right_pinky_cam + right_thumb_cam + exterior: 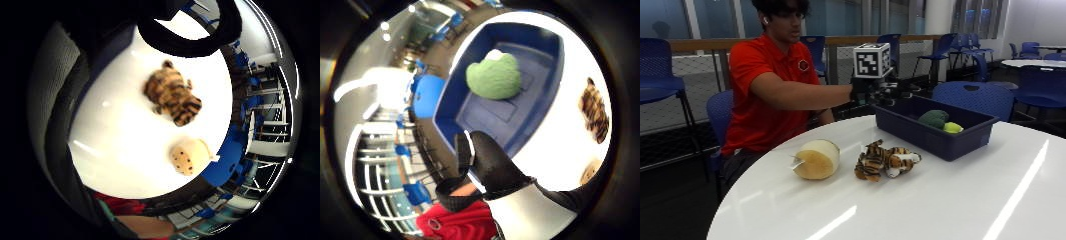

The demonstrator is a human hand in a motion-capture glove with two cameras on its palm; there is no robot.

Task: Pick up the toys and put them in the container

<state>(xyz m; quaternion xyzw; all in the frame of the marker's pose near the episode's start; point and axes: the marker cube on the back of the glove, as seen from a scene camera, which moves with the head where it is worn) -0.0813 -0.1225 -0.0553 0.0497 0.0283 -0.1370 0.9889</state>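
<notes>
Gloved hand (873,92) hovering over the bin's (933,137) near end, holding nothing.

Thumb (492,162) looks straight, but honestly can't tell how the other fingers sit; green toy (933,118) already in the bin, something yellow-green (953,127) beside it; tiger (885,161) and tan plush (816,159) lie just apart on the white table (959,200), near its edge on the person's side; bare tabletop between tiger and bin.

Cafeteria or common room, round white tables (919,200), rows of blue chairs (973,97), glass walls (713,17)
</notes>
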